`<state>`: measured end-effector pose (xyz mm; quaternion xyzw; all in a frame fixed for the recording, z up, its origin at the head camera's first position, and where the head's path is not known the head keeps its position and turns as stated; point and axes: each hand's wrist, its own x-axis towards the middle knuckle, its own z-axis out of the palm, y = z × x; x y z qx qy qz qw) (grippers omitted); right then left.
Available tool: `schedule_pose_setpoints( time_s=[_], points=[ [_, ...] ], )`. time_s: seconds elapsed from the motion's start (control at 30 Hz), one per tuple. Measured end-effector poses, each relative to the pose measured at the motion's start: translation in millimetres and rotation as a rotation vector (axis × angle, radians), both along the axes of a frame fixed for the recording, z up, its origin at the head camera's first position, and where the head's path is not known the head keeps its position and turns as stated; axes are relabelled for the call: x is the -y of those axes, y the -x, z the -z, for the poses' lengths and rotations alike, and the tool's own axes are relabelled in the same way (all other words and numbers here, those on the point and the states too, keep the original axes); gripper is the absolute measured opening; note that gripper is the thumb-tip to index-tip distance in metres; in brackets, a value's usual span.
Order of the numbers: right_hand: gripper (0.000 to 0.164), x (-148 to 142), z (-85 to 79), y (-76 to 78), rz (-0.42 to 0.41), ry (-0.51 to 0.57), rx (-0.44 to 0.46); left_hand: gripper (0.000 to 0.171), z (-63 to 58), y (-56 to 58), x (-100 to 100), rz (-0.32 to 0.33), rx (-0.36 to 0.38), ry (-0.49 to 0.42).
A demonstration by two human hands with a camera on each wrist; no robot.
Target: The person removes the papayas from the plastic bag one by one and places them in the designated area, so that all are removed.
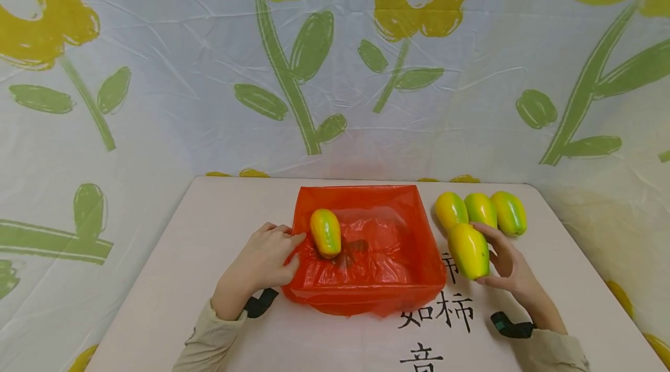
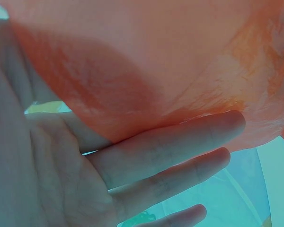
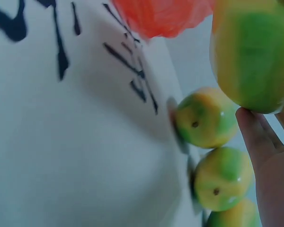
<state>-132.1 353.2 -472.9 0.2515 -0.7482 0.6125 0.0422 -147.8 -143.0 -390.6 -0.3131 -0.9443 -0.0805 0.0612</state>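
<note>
A red plastic bag [image 1: 366, 296] stands spread open in a box-like shape on the table. One yellow-green papaya [image 1: 326, 233] lies inside it, toward the left. My left hand [image 1: 264, 258] is at the bag's left side; in the left wrist view its straight fingers [image 2: 165, 153] rest against the red plastic, which hides part of the hand. To the right of the bag, my right hand [image 1: 506, 264] grips another papaya [image 1: 469, 251] between thumb and fingers, raised above the table. Behind it sit three more papayas [image 1: 480, 209] in a row, two showing clearly in the right wrist view.
The pale table [image 1: 209, 215] carries black printed characters [image 1: 454, 311] in front and to the right of the bag. A curtain with printed flowers [image 1: 340, 145] hangs behind the table and along both sides.
</note>
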Motion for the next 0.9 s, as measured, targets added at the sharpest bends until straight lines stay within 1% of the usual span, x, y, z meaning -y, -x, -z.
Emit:
schedule_pose_setpoints(
  time_s=[0.2, 0.4, 0.63, 0.9],
  points=[
    [0.101, -4.2, 13.4, -3.1, 0.015, 0.002, 0.036, 0.04, -0.3, 0.3, -0.7, 0.0, 0.004, 0.003],
    [0.103, -5.3, 18.4, -5.3, 0.037, -0.038, 0.078, 0.04, -0.2, -0.4, -0.8, -0.002, 0.016, 0.002],
    [0.104, -8.7, 24.9, -6.0, 0.042, -0.05, 0.095, 0.04, 0.6, -0.3, -0.1, 0.0, 0.01, 0.001],
    [0.103, -9.0, 29.5, -7.6, 0.002, -0.024, 0.116, 0.041, -0.2, -0.6, 0.1, -0.008, 0.017, 0.006]
  ],
)
